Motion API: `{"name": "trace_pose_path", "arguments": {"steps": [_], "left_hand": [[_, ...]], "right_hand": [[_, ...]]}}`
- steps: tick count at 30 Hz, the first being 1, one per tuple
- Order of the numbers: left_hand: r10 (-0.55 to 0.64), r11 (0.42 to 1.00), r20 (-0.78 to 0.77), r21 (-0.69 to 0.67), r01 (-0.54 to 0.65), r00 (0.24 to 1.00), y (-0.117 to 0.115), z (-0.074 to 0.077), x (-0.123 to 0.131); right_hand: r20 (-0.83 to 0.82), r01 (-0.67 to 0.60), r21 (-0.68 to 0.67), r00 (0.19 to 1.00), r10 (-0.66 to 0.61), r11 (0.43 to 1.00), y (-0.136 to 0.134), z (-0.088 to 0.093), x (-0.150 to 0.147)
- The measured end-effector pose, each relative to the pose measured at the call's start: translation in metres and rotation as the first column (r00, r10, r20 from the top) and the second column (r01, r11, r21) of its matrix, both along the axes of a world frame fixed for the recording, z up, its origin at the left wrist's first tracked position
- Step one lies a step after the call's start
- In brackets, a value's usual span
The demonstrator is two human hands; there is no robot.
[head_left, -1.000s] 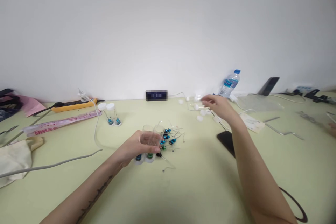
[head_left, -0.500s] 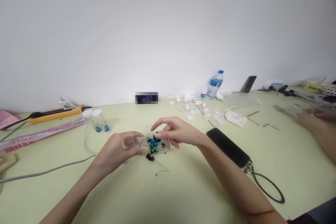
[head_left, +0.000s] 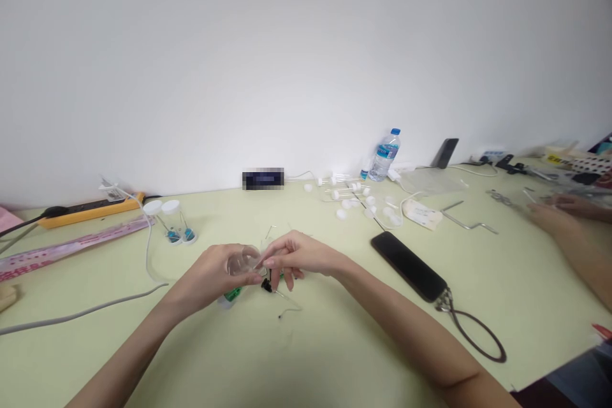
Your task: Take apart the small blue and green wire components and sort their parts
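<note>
Fingers of your left hand are wrapped around a clear vial, which is tilted with its open mouth toward your right hand. A green part shows at the vial's low end, under your palm. Right fingertips are drawn narrow, thumb against forefinger, at the vial's mouth. Whether they pinch anything cannot be told; it is too small to see.

Just below the right hand, on the pale green table, lies a black component with a bent wire lead. A grey cable runs off to the left.

To the right, well apart from the hands, lies a dark phone, face up, with a cord loop at its near end.

Further back on the left stand two capped vials, side by side, with blue parts inside. Beyond them lie a pink strip packet and an orange power strip.

Back centre-right is a scatter of white caps and tubes, with a bent metal rod to its right and a water bottle near the wall.

At the far right edge, another person's hand rests on the table.
</note>
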State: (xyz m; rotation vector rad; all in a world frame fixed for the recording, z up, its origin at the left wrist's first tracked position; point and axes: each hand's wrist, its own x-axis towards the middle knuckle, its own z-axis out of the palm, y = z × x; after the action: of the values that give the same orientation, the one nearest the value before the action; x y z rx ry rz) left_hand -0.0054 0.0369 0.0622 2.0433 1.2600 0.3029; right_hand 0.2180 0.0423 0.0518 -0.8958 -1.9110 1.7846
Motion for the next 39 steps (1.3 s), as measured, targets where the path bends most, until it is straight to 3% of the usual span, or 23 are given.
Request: {"name": "trace_pose_path", "arguments": {"steps": [3, 6, 10, 13, 15, 18, 21, 24, 26, 28, 31, 34, 39], "left_hand": [[-0.096, 0.981, 0.08, -0.159, 0.108, 0.992, 0.008, -0.005, 0.0], [-0.154, 0.956, 0.155, -0.226, 0.187, 0.976, 0.012, -0.013, 0.001], [-0.207, 0.901, 0.239, -0.331, 0.28, 0.949, 0.013, -0.019, 0.002], [-0.208, 0.876, 0.271, -0.375, 0.303, 0.94, 0.013, -0.021, 0.0], [-0.187, 0.866, 0.262, -0.412, 0.285, 0.947, 0.015, -0.023, -0.002], [-0.169, 0.868, 0.218, -0.429, 0.25, 0.961, 0.02, -0.027, -0.005], [-0.15, 0.925, 0.116, -0.335, 0.18, 0.982, 0.024, -0.031, -0.007], [-0.077, 0.989, -0.125, -0.131, 0.061, 0.989, 0.024, -0.034, -0.006], [0.013, 0.997, -0.294, 0.083, 0.012, 0.956, 0.022, -0.035, -0.004], [0.079, 0.953, -0.446, 0.297, 0.064, 0.892, 0.019, -0.037, 0.0], [0.105, 0.819, -0.616, 0.499, 0.284, 0.78, 0.013, -0.038, 0.008], [0.123, 0.689, -0.703, 0.568, 0.45, 0.7, 0.008, -0.039, 0.013], [0.173, 0.609, -0.739, 0.599, 0.519, 0.65, 0.007, -0.039, 0.013]], "right_hand": [[0.041, -0.143, -0.033, 0.989, 0.145, 0.989, 0.009, -0.007, 0.005], [0.037, -0.273, -0.189, 0.958, 0.285, 0.943, 0.013, -0.017, 0.006], [-0.04, -0.284, -0.276, 0.958, 0.285, 0.918, 0.004, -0.032, 0.002], [-0.149, -0.151, -0.277, 0.982, 0.113, 0.949, -0.009, -0.047, 0.001], [-0.206, 0.048, -0.263, 0.973, -0.105, 0.964, -0.014, -0.058, 0.005], [-0.238, 0.416, -0.194, 0.858, -0.454, 0.888, -0.018, -0.073, 0.019], [-0.236, 0.592, -0.15, 0.757, -0.61, 0.792, -0.018, -0.082, 0.04], [-0.197, 0.63, -0.144, 0.737, -0.646, 0.763, -0.019, -0.086, 0.059], [-0.16, 0.624, -0.144, 0.751, -0.641, 0.768, -0.02, -0.088, 0.066], [-0.121, 0.609, -0.142, 0.772, -0.624, 0.78, -0.02, -0.09, 0.068], [-0.061, 0.592, -0.117, 0.797, -0.601, 0.798, -0.019, -0.094, 0.068], [-0.022, 0.596, -0.062, 0.801, -0.598, 0.801, -0.017, -0.097, 0.066], [-0.013, 0.607, 0.03, 0.794, -0.607, 0.794, -0.02, -0.1, 0.065]]}}
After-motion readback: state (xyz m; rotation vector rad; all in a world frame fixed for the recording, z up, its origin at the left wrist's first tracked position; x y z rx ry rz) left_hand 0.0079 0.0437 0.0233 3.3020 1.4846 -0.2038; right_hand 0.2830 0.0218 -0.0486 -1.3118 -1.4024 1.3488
